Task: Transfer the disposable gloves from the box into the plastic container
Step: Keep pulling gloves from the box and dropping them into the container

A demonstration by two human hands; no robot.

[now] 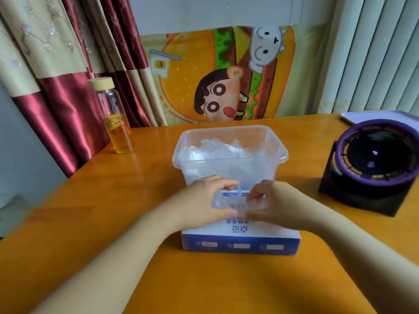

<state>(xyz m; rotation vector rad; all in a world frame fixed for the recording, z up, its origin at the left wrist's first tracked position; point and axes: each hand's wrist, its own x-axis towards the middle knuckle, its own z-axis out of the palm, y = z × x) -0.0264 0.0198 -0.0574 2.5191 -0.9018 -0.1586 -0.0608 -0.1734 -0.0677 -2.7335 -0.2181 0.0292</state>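
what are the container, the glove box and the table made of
Container: clear, slightly frosted plastic; gloves show through its walls.
Glove box: probably printed cardboard, with crisp folded edges.
Table: orange, glossy, wood or laminate; reflections show, grain unclear.

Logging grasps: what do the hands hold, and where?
The left hand and right hand each pinch a side of a clear glove over the box.

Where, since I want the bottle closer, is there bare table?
Bare table lies between the bottle and plastic container, and in front of the box. Crowded: the centre, where left hand and right hand grip a glove over it.
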